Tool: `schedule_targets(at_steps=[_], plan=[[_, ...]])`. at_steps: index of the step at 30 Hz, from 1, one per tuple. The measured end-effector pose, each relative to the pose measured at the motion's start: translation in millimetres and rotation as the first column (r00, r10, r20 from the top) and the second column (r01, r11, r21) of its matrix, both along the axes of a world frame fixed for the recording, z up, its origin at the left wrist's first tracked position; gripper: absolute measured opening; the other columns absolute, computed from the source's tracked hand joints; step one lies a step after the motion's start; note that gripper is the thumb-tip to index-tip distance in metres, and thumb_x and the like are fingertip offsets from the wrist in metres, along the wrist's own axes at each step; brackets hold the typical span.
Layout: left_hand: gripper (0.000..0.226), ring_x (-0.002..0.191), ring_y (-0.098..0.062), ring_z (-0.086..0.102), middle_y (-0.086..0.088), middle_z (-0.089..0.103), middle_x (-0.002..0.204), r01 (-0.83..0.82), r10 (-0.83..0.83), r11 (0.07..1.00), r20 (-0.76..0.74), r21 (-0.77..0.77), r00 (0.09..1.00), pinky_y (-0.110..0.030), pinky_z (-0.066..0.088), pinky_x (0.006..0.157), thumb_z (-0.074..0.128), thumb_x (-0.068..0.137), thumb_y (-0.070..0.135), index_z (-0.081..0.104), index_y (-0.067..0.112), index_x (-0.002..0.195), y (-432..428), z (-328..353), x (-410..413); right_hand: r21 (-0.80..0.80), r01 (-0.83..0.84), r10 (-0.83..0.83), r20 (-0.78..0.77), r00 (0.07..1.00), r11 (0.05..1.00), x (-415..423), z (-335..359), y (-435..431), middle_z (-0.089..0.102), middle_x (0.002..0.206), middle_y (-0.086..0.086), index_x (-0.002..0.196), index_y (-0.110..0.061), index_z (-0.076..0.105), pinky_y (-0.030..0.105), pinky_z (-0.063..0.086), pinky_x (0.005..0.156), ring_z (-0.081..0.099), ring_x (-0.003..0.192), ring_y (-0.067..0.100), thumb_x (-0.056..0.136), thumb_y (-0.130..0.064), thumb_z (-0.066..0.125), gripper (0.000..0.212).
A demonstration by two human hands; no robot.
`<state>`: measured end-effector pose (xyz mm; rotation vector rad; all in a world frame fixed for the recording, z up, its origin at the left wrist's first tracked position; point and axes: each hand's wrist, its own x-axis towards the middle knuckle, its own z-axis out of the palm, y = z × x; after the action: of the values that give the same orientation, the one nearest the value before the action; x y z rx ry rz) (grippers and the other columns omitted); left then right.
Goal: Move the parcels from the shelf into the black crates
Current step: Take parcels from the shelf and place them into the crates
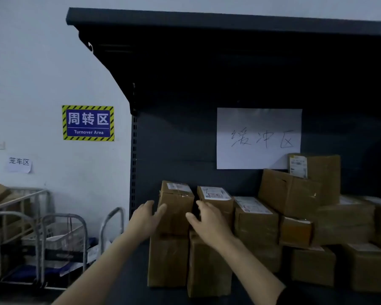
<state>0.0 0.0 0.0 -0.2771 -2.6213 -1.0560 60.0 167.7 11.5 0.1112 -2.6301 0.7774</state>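
- Your two bare forearms come up from 6 o'clock and meet on the parcels just below the middle of the view.
- Your left hand (146,216) sits at 9 o'clock of the top-left parcel (177,214). Its grip is spread, with the fingers straight and the thumb against the parcel's left front edge.
- Your right hand (209,223) sits at 3 o'clock of that same parcel. Its grip is also spread: the thumb lies on the front face and the fingers reach into the gap beside the labelled parcel (216,194). You cannot tell how firmly either hand presses.
- The top-left parcel stands upright on two lower parcels (167,260), at the left end of the pile on the shelf (176,150).
- From there toward 3 o'clock, more brown parcels are stacked along the shelf. A long one with a white label (255,216) comes first, then a tilted box (288,194) leaning against an upright box (323,172).
- At 12 o'clock of the pile, a white sheet (259,128) with handwritten characters is fixed to the shelf's dark back panel.
- At 9 o'clock, past the shelf's edge, metal trolleys (40,238) holding boxes stand by the wall.
- Above them on the wall hangs a blue sign (88,123) reading "Turnover Area". A small paper note (19,164) sits lower, at its 8 o'clock.
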Motion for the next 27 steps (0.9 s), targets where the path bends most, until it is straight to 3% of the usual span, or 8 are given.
schedule_targets(at_steps=[3,7,11,15,17,20,25,27], plan=[[0.059,0.104,-0.023,0.057,-0.013,0.06,0.123,0.013,-0.032,0.968,0.074,0.249,0.997,-0.035,0.045,0.092,0.029,0.095,0.051,0.052,0.005,0.125,7,8,-12,-0.098,0.005,-0.002,0.029,1.0,0.995,-17,0,-5,0.048,0.136,0.005,0.14,-0.013,0.036,0.03,0.044,0.098,0.049,0.123,0.019,0.095,-0.044,0.044,0.055],[0.063,0.11,-0.029,0.057,-0.017,0.06,0.122,-0.033,-0.079,0.864,0.199,0.503,0.977,-0.032,0.043,0.089,0.03,0.095,0.052,0.056,0.001,0.122,19,20,-17,-0.301,-0.027,0.058,0.095,0.994,0.953,-31,5,-12,0.057,0.12,0.004,0.12,-0.013,0.052,0.027,0.047,0.085,0.054,0.099,0.014,0.095,-0.048,0.038,0.045],[0.048,0.092,-0.021,0.058,-0.013,0.063,0.111,-0.014,-0.135,0.804,0.206,0.595,0.969,-0.029,0.044,0.072,0.027,0.098,0.041,0.061,0.009,0.108,21,22,-7,-0.483,-0.035,0.118,0.142,0.983,0.875,-33,6,-17,0.048,0.134,0.01,0.138,-0.006,0.039,0.027,0.037,0.092,0.047,0.122,0.021,0.097,-0.051,0.028,0.061],[0.037,0.077,-0.013,0.055,-0.006,0.061,0.089,0.055,-0.158,0.791,0.116,0.609,0.981,-0.024,0.04,0.06,0.025,0.1,0.028,0.057,0.019,0.084,15,22,16,-0.602,-0.054,0.12,0.07,0.99,0.797,-29,4,-24,0.053,0.109,0.002,0.129,-0.012,0.043,0.023,0.041,0.072,0.052,0.092,0.011,0.097,-0.048,0.032,0.05],[0.028,0.084,-0.012,0.058,-0.004,0.061,0.094,0.137,-0.211,0.769,0.046,0.625,0.976,-0.022,0.043,0.064,0.029,0.099,0.023,0.057,0.019,0.096,7,18,24,-0.635,-0.09,0.128,0.013,0.992,0.767,-24,0,-29,0.054,0.106,-0.001,0.125,-0.013,0.043,0.017,0.04,0.061,0.052,0.083,0.005,0.097,-0.043,0.037,0.041],[0.028,0.096,-0.008,0.056,0.003,0.057,0.108,0.221,-0.26,0.747,-0.03,0.627,0.965,-0.02,0.046,0.072,0.035,0.097,0.016,0.045,0.022,0.122,-11,11,39,-0.631,-0.159,0.154,-0.063,0.986,0.759,-14,-6,-41,0.057,0.114,-0.001,0.125,-0.017,0.042,0.01,0.039,0.057,0.053,0.085,0.002,0.098,-0.035,0.041,0.033],[0.03,0.093,0.002,0.052,0.013,0.053,0.105,0.257,-0.25,0.772,-0.094,0.582,0.964,-0.009,0.048,0.063,0.045,0.095,0.016,0.04,0.021,0.124,-36,5,67,-0.549,-0.235,0.176,-0.159,0.972,0.802,6,-15,-65,0.055,0.123,-0.004,0.13,-0.021,0.039,0.007,0.043,0.057,0.053,0.091,-0.002,0.097,-0.032,0.042,0.035],[0.036,0.097,-0.002,0.056,0.008,0.056,0.111,0.271,-0.255,0.758,-0.113,0.594,0.96,-0.006,0.049,0.064,0.05,0.092,0.019,0.041,0.016,0.127,-46,-2,73,-0.522,-0.254,0.186,-0.18,0.966,0.814,16,-18,-72,0.055,0.126,-0.004,0.133,-0.022,0.037,0.007,0.044,0.058,0.052,0.098,0.0,0.097,-0.032,0.044,0.038]])
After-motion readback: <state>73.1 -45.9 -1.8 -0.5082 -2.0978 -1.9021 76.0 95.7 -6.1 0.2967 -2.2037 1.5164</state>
